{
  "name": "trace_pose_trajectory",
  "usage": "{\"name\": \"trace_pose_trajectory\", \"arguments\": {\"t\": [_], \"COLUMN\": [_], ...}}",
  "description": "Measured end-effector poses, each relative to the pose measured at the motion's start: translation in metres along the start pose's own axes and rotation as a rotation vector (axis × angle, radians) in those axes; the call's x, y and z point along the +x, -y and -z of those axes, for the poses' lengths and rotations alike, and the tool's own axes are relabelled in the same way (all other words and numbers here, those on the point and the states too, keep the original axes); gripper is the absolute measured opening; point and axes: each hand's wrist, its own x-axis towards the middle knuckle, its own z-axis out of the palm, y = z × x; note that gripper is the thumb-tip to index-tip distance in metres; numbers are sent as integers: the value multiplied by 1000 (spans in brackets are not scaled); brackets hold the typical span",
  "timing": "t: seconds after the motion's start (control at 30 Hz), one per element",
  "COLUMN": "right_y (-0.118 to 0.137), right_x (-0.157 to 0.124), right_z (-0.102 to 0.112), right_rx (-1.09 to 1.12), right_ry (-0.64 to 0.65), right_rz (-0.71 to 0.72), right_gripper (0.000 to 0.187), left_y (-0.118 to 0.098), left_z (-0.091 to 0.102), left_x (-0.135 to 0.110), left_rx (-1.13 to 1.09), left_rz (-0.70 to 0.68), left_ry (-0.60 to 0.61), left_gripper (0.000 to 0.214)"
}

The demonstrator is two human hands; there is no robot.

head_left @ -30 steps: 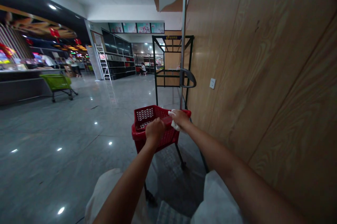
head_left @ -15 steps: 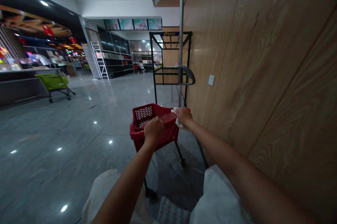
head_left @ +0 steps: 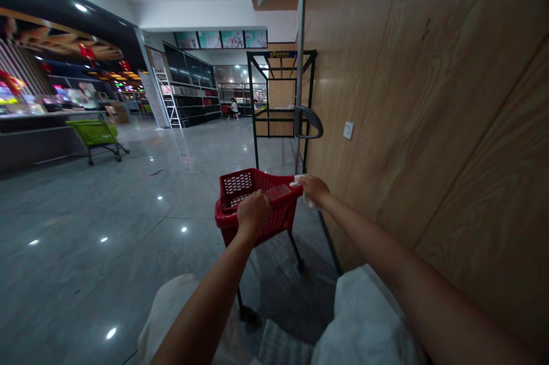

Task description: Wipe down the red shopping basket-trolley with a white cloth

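Note:
A red plastic shopping cart [head_left: 277, 225] with a perforated basket and dark legs on casters stands in front of me. Its near handle rim is gripped by my left hand [head_left: 254, 211], whose fingers curl over the top. At the rim's right end, my right hand [head_left: 315, 189] is closed round a white cloth [head_left: 297, 181] that lies against the red plastic. Part of the cloth hangs below the fingers, and the hand hides the rest.
A wooden panel wall [head_left: 386, 125] with a socket [head_left: 348, 130] runs close along my right. Beyond the cart stand a metal pole [head_left: 299, 67] and a dark frame rack [head_left: 256, 145]. A green cart [head_left: 94, 132] is by a counter at left; a person [head_left: 234, 108] crouches far back.
My right hand has slid rightward with the cloth along the handle rim to its right end. My left hand keeps its hold. The whole view has shifted slightly.

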Motion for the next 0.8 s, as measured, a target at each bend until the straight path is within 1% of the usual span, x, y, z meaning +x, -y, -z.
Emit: {"name": "trace_pose_trajectory", "arguments": {"t": [0.07, 0.13, 0.23, 0.3, 0.37, 0.43, 0.5, 0.57, 0.63, 0.7, 0.73, 0.8], "right_y": [-15, -21, -16, -9, 0, 11, 23, 33, 40, 43, 43, 40], "right_x": [-1, -2, -4, -7, -12, -20, -28, -35, -41, -45, -46, -48], "right_z": [5, 8, 7, 5, 3, 2, 2, 1, -1, -4, -7, -13], "right_rx": [-17, -34, -56, -65, -63, -51, -36, -13, 30, 97, 136, 217], "right_ry": [0, -7, -17, -18, -22, -24, -10, 21, 49, 51, 41, 3], "right_rz": [-18, -37, -48, -37, -7, 50, 130, 210, 280, 324, 338, 345], "right_gripper": [33, 34, 34, 34, 33, 33, 34, 34, 35, 35, 35, 35], "left_y": [-1, -1, 3, 12, 27, 48, 74, 100, 121, 133, 135, 128], "left_z": [0, 1, -1, -3, -5, -6, -4, -1, 5, 11, 14, 19], "left_x": [0, 1, 3, 6, 10, 15, 22, 28, 32, 32, 31, 29], "left_rx": [3, 10, 21, 37, 59, 75, 74, 63, 59, 76, 91, 104], "left_rz": [-8, -21, -21, -34, -73, -126, -176, -218, -244, -177, -122, -21], "left_ry": [8, 13, 16, 16, 4, -5, 17, 64, 81, 65, 42, -24], "left_gripper": [39, 40, 39, 39, 40, 41, 42, 41, 41, 39, 39, 39]}}
